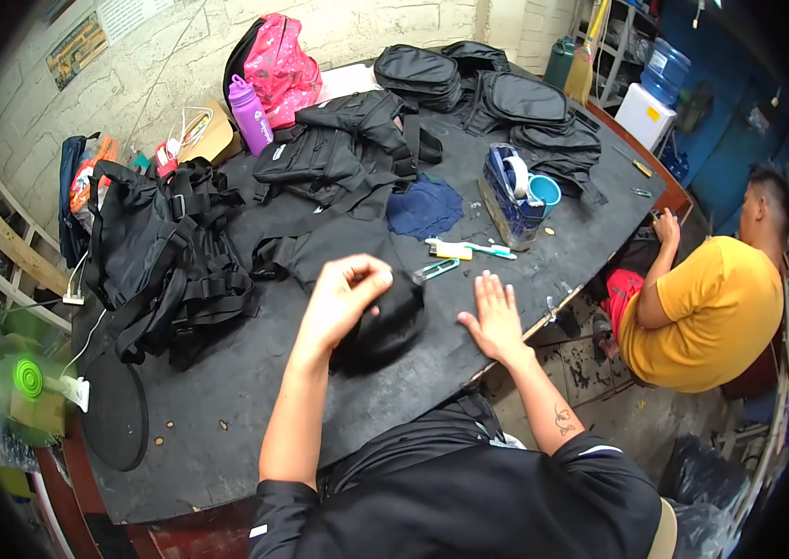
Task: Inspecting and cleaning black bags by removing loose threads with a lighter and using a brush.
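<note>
My left hand [346,296] is raised over a black bag [385,326], its fingers curled against the thumb. Whatever it may pinch is hidden or too small to name. The bag lies on the dark table, with a rounded, shiny part under this hand and flatter black fabric behind it. My right hand [495,319] rests palm down on the tabletop near its edge, fingers stretched out and holding nothing. Between the hands, slightly farther off, lies a small green-handled cutting tool [437,269]. Beyond it are a toothbrush [495,251] and a yellow-and-white item [450,251].
Black bags [166,252] are heaped at the left, others [516,98] at the back. A purple bottle [250,116], blue cloth [424,205] and tool container [511,200] stand or lie beyond my hands. A person in yellow [707,312] sits at right; a green fan [31,377] is left.
</note>
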The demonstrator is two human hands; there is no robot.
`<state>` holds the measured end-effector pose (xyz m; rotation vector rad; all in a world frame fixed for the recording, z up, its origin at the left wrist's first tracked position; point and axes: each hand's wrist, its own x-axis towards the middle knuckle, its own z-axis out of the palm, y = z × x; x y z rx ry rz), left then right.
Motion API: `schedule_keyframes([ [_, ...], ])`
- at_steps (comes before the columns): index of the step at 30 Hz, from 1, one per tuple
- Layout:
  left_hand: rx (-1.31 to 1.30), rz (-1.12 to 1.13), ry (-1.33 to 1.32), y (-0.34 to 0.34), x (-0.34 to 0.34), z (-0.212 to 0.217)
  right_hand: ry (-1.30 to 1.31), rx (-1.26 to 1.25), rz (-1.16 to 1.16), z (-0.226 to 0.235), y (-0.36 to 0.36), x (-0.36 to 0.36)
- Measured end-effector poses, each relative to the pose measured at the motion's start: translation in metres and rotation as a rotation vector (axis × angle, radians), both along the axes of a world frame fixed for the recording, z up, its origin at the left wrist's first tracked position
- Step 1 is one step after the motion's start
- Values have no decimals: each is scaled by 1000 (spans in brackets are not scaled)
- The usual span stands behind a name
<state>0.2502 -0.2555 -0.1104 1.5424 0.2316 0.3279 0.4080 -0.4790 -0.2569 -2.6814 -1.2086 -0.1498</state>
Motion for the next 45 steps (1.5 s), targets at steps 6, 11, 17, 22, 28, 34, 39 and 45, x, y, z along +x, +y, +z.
schedule_keyframes([
  [6, 227, 12, 156, -7, -33, -74, -33, -41, -302, -11, -74, 40],
  [11, 236, 80, 318, -6, -51, -81, 170, -58, -695, -10, -130, 52],
  [17, 407, 223, 392, -14, -58, -60, 62, 234, -669, 12, -123, 36],
  [22, 609, 406, 160, -22, -47, -59, -116, 524, -21, 62, -27, 2],
  [28, 812, 358, 240, -39, -32, -73, 5, 614, 608, 61, 65, -63],
  [34, 56, 198, 133, -21, -29, -75, 170, 868, 527, 57, 50, -61],
  [39, -114, 91, 79, -14, -27, -74, 88, 741, 154, 87, -21, -28],
  [45, -130, 152, 129, -20, -15, -63, -135, 117, -526, 83, -87, 6],
])
